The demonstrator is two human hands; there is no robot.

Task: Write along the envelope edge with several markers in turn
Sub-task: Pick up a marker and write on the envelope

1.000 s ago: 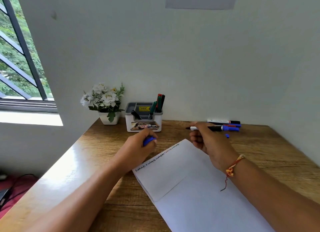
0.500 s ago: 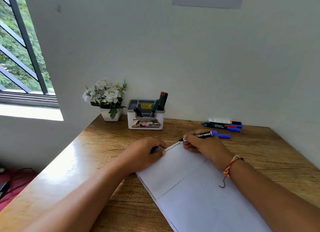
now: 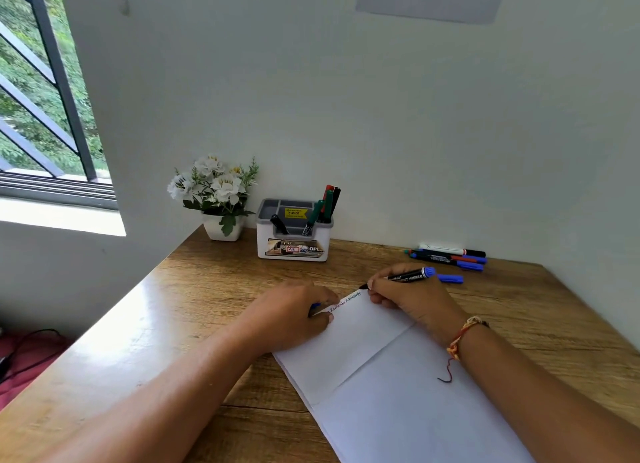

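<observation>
A large white envelope (image 3: 374, 369) lies on the wooden desk (image 3: 194, 310), with small handwriting along its far edge. My right hand (image 3: 412, 298) grips a black marker with a blue end (image 3: 410, 275), whose tip touches that edge at the end of the writing. My left hand (image 3: 294, 315) rests on the envelope's far left corner, its fingers curled round a blue marker cap (image 3: 315, 305) that is mostly hidden.
A white organiser (image 3: 294, 244) holding markers and a pot of white flowers (image 3: 218, 199) stand against the back wall. Several loose markers (image 3: 446, 256) and a blue cap (image 3: 450, 278) lie at the back right. A window is at the left.
Both hands came down onto the envelope. The left hand settled on its far left corner, and the right hand brought the marker tip down to the far edge.
</observation>
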